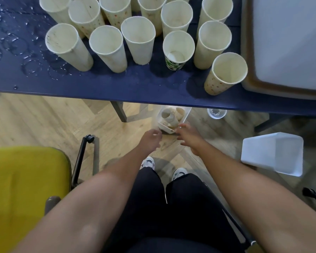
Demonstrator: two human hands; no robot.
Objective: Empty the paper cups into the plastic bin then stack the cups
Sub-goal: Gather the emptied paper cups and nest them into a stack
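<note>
Cream paper cups (138, 41) are standing in tall nested stacks along the navy worktop (98, 83), their rolled rims dry and mouths showing nothing inside, so the emptying and stacking are looking largely done. Left of those stacks, the worktop is glistening with water rings and droplets. Right of them, a pale tray-like slab (288, 42) is overhanging the edge.

Below the worktop, on the herringbone wood floor, a yellow upholstered chair (26, 189) is sitting to the left. The left hand (151, 138) is reaching down with a loose, narrow grip, fingers half curled and holding nothing. Beside it the right hand (187, 136) is spreading a wide grip, fingertips nearly at the small translucent tub (165, 127) under the worktop's edge, which is still holding a few nested cups, apparently the remainder to deal with. Farther right, the white plastic bin (274, 154), smooth and square-sided, is standing well apart.
</note>
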